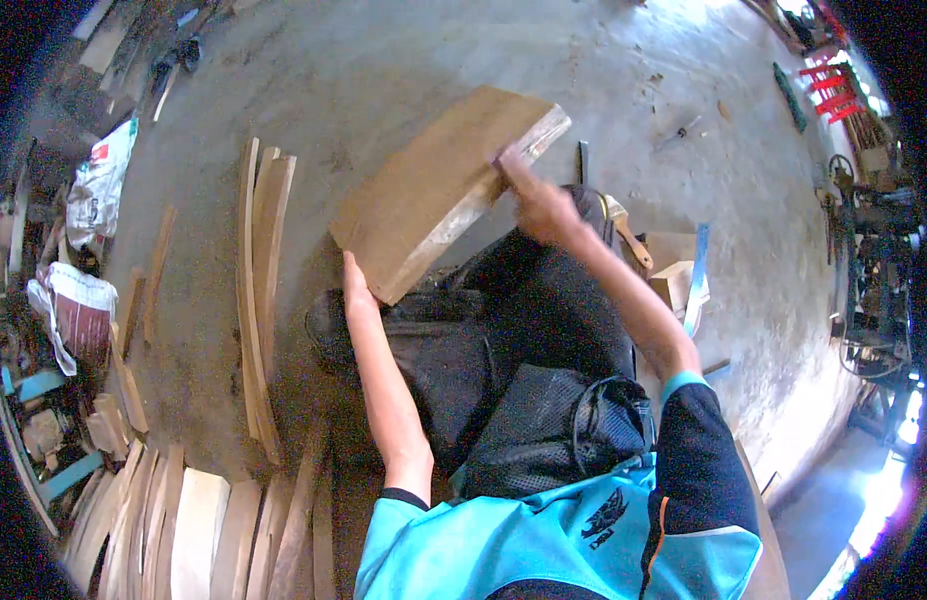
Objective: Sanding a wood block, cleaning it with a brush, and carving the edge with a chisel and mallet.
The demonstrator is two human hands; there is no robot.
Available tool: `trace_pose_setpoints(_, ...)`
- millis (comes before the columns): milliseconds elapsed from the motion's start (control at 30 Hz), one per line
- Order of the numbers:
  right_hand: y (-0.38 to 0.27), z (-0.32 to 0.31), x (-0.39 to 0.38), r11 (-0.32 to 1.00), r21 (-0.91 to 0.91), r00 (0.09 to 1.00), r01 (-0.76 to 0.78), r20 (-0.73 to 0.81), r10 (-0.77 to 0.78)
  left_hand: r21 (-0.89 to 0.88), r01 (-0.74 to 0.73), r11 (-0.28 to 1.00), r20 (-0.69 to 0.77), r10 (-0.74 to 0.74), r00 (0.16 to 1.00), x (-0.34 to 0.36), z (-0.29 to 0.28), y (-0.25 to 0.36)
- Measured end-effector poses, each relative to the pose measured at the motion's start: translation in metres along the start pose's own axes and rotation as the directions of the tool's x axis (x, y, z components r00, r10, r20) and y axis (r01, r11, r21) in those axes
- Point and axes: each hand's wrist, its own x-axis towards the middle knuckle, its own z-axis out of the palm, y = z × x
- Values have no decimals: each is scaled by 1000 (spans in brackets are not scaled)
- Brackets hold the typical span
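Observation:
A thick, light-brown wooden board (443, 165) with a pale, rough edge lies tilted across my dark-clothed legs. At its lower left corner, my left hand (356, 285) grips it, with most of the fingers hidden under the wood. My right hand (548, 212) is closed and smeared by motion beside the board's right-hand edge. A short brownish shape juts from it toward that edge; I cannot make out whether it is a tool or a finger. A wooden-handled tool (633, 240) lies just right of my knee.
Curved wooden strips (263, 290) lie to the left. Several wood pieces (198, 520) stand in a row at the lower left, below a white and brown sack (81, 305). Right of my legs are a wood block (673, 285) and a blue strip (698, 280). Machinery (873, 270) lines the right side.

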Motion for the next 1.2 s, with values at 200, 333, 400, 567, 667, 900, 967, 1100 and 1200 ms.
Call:
trace_pose_setpoints(200,26,-37,14,875,-137,841,-464,243,484,102,65,993,-144,-50,988,-15,24,10)
trace_pose_setpoints(333,-19,1,16,940,-83,851,-332,403,336,124,-18,992,-120,33,992,-7,11,6)
trace_pose_setpoints(400,-80,11,7,990,-21,857,-139,498,130,70,4,998,-81,2,997,-3,11,1)
trace_pose_setpoints(567,-70,-3,19,970,31,810,-242,557,184,72,-12,997,-90,18,996,5,-7,-1)
trace_pose_setpoints(667,-17,-3,28,869,-206,794,-450,352,495,29,-12,1000,-59,14,998,-6,21,1)
trace_pose_setpoints(900,-134,6,25,993,-110,743,-40,661,103,79,-206,975,-92,213,973,11,-11,1)
trace_pose_setpoints(967,-53,33,-13,970,-124,871,-209,427,243,203,-231,952,-124,259,958,-16,51,-5)
trace_pose_setpoints(1100,-81,43,4,946,-98,868,-308,378,322,247,-310,918,-198,361,911,5,12,-1)
trace_pose_setpoints(1200,-103,29,1,978,-38,790,-207,584,190,272,-309,911,-205,369,907,-13,26,4)
